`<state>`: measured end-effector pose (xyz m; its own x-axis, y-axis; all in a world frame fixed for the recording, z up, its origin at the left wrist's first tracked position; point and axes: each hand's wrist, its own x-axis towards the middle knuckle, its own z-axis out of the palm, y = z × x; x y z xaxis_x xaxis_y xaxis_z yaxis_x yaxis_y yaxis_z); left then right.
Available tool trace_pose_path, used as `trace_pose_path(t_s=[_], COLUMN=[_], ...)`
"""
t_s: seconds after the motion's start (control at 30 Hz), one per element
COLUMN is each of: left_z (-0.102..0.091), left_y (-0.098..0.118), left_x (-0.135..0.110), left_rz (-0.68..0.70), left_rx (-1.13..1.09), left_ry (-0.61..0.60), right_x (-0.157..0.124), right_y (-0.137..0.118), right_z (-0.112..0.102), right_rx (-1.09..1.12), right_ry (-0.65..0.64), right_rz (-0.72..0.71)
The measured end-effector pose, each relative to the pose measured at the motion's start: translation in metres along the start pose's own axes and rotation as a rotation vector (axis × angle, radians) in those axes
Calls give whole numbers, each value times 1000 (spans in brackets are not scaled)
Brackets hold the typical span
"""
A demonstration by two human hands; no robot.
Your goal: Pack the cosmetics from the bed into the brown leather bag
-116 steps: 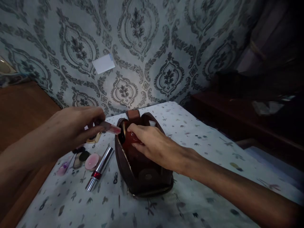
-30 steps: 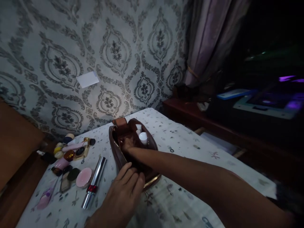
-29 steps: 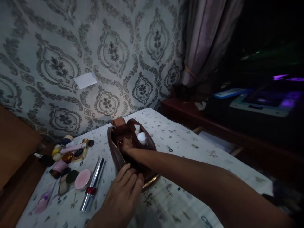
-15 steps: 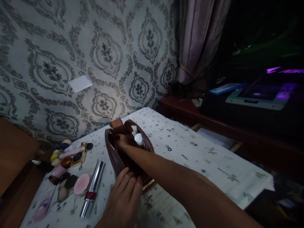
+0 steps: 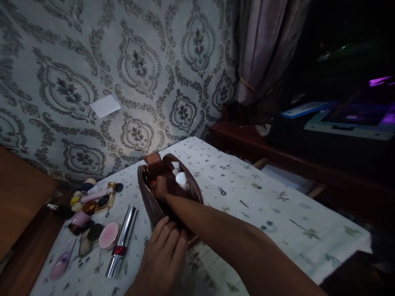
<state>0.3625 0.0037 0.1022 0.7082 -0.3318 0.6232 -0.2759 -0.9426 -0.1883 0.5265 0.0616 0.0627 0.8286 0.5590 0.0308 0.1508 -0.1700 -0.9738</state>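
A brown zippered toiletry bag (image 5: 151,207) lies unzipped on the table, its handle (image 5: 153,159) toward the wall. My left hand (image 5: 165,253) grips the near edge of the bag, fingers folded over the rim. Deep in the opening is my right hand (image 5: 160,188), close to the left inner wall; its fingertips are dark and mostly hidden. A small orange-red item (image 5: 153,182) shows beside those fingers, too little of it to name. Along the bag's right inside stand a white-capped container (image 5: 181,179) and a smaller white tube (image 5: 175,165).
Left of the bag lie a silver tube with a red band (image 5: 121,242), a round pink container (image 5: 108,235), a pink tube (image 5: 61,263) and several other cosmetics (image 5: 90,206). A white card (image 5: 105,106) is on the wall. An open drawer (image 5: 286,179) flanks the table's right side.
My right hand has shifted slightly within the bag, and an orange-red item now shows beside its fingers. My left hand keeps its hold on the rim. The view has turned a little left.
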Motion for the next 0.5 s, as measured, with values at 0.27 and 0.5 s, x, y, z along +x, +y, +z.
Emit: trace_pose_path(t_s=[0.27, 0.5], left_z=[-12, -27], left_y=[-1, -2], left_x=[8, 8], left_rz=[34, 10], left_rx=[-11, -47], left_ry=[-39, -184], right_x=[0, -2], right_y=[-5, -23], right_z=[-2, -4], right_rx=[-49, -142], right_ry=[-28, -67], right_rz=[-12, -76])
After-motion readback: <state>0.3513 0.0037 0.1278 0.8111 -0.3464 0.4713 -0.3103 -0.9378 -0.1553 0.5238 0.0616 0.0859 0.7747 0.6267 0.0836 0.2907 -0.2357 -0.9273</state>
